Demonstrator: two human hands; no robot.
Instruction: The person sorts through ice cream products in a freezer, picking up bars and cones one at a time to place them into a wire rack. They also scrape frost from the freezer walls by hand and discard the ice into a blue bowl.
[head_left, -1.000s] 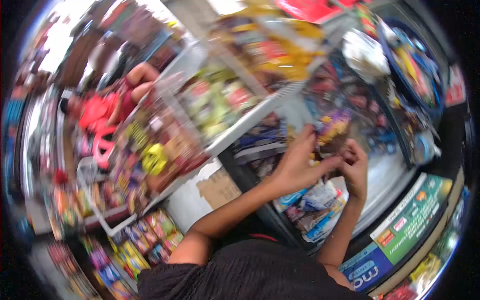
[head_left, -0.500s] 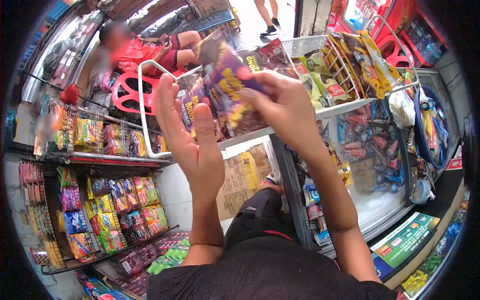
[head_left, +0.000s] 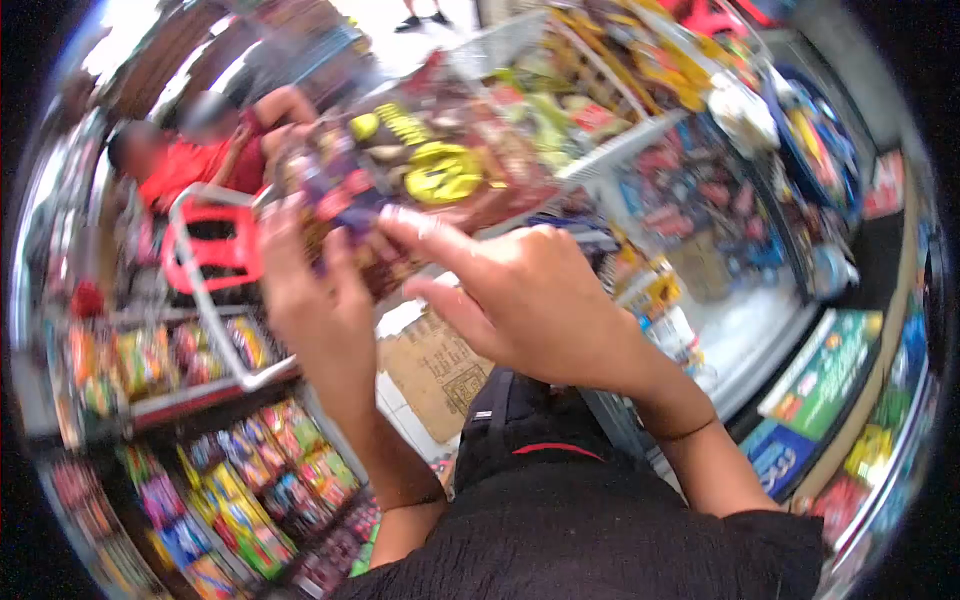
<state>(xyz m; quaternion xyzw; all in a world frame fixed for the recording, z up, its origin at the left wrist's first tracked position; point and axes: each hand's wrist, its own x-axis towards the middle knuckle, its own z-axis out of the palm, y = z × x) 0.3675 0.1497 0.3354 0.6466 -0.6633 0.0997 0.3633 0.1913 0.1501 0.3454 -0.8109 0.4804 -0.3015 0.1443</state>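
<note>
Purple packets (head_left: 338, 192), upper left | just beyond person's left hand (head_left: 318, 305) and right hand (head_left: 535, 300) | hands apart; grip too blurred to tell

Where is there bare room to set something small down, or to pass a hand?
Bare: the pale freezer surface, between small wrapped packs and the green card; and the cardboard, seen between both forearms. Crowded: the white basket, full of packets, and the candy shelf.

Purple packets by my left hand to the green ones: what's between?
Between the purple packets and green packets, the head view shows brown packaging with yellow print.
</note>
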